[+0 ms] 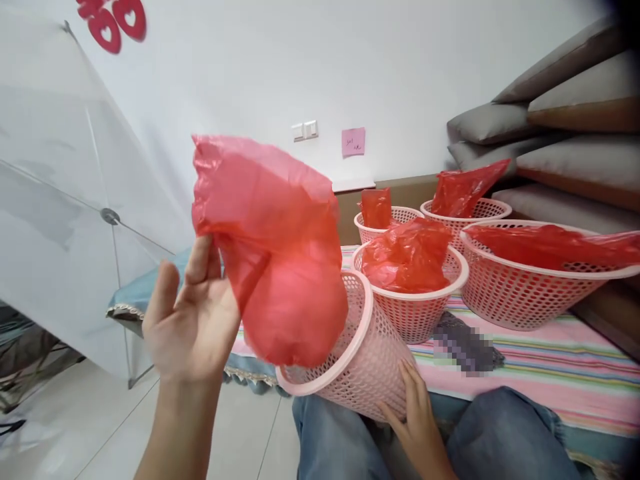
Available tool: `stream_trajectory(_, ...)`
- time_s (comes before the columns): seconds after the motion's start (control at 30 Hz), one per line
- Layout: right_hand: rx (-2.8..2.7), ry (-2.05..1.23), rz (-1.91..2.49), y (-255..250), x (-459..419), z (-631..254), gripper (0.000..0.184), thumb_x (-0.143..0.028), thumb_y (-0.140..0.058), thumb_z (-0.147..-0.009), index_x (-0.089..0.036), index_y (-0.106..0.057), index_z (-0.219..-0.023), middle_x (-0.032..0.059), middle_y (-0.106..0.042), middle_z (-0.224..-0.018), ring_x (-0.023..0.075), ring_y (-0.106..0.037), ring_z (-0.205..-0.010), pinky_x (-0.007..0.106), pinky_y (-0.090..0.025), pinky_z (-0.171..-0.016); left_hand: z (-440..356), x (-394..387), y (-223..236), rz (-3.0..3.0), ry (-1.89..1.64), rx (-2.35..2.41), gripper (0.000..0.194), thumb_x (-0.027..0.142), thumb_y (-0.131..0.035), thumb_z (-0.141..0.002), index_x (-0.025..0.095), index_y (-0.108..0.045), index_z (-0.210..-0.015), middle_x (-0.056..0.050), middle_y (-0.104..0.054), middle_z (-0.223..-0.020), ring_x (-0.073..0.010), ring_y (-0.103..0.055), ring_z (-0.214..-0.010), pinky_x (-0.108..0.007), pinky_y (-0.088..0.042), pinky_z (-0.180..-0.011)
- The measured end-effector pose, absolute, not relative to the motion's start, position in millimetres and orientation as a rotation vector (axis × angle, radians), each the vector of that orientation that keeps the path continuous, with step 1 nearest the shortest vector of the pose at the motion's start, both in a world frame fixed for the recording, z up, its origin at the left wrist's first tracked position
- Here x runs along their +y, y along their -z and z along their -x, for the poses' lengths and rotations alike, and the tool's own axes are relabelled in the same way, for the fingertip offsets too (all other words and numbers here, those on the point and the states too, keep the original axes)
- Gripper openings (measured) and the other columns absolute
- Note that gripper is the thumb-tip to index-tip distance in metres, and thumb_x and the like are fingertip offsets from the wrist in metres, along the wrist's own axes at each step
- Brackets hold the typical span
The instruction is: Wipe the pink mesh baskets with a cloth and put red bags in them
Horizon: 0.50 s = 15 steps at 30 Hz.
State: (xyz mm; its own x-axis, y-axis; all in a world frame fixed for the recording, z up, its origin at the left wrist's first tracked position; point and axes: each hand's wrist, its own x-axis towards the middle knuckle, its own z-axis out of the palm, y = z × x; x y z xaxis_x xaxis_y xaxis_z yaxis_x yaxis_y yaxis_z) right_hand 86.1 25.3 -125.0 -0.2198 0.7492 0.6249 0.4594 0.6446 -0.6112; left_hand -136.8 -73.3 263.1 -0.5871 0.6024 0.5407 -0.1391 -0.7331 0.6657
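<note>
My left hand (193,320) is raised in front of me, palm toward me, pinching the edge of a red plastic bag (280,267) that hangs open and puffed. The bag's lower end dips into the mouth of a pink mesh basket (360,353), which lies tilted on my lap with its rim toward the left. My right hand (415,413) lies against the basket's underside with fingers pressed on the mesh, holding it steady.
Several more pink baskets lined with red bags stand on the striped bed cover (550,373): one nearest (415,307), two behind it (365,230) (493,208), and a large one on the right (530,300). Grey cushions (550,120) are stacked at the right. A white translucent umbrella (60,200) stands at the left.
</note>
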Motion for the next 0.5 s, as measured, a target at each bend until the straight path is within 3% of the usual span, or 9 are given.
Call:
stream_trajectory(0.17,-1.872,-0.326,0.883,109.0,31.9,-80.0,0.071,-0.043,-0.054,-0.100,-0.023,-0.020,-0.159,0.0180,-0.042,-0.147,0.0372,-0.043,-0.136,0.061,-0.046,-0.106,113.1,-80.5,-278.1,-1.042,-2.250,0.820,0.033,0.047,-0.049,-0.099,0.027,-0.072,-0.111,0.003,-0.062,-0.143,-0.0269,-0.038,-0.148,-0.049,-0.036,-0.123)
stream_trajectory(0.3,-1.832,-0.389,0.902,108.2,30.0,-79.3,0.069,-0.044,-0.053,-0.100,-0.023,-0.021,-0.158,0.0176,-0.041,-0.148,0.0367,-0.042,-0.136,0.062,-0.044,-0.107,82.8,-36.5,-300.2,-1.104,-2.087,0.676,0.039,0.042,-0.040,-0.103,0.022,-0.074,-0.104,0.000,-0.065,-0.137,-0.0284,-0.044,-0.144,-0.051,-0.042,-0.119)
stream_trajectory(0.4,-1.797,-0.466,0.927,112.0,23.4,-81.0,0.068,-0.043,-0.053,-0.100,-0.023,-0.022,-0.157,0.0173,-0.038,-0.150,0.0359,-0.039,-0.140,0.061,-0.040,-0.111,80.1,1.5,-305.1,-1.126,-2.105,0.551,0.043,0.037,-0.034,-0.105,0.022,-0.074,-0.099,-0.002,-0.069,-0.131,-0.0246,-0.049,-0.141,-0.044,-0.044,-0.117)
stream_trajectory(0.5,-1.766,-0.525,0.950,114.0,16.8,-82.3,0.067,-0.041,-0.053,-0.101,-0.022,-0.021,-0.157,0.0172,-0.036,-0.152,0.0350,-0.037,-0.142,0.058,-0.040,-0.112,106.3,19.7,-280.4,-1.160,-2.356,0.433,0.033,0.038,-0.044,-0.101,0.025,-0.074,-0.102,0.001,-0.071,-0.129,-0.0185,-0.045,-0.143,-0.033,-0.042,-0.117)
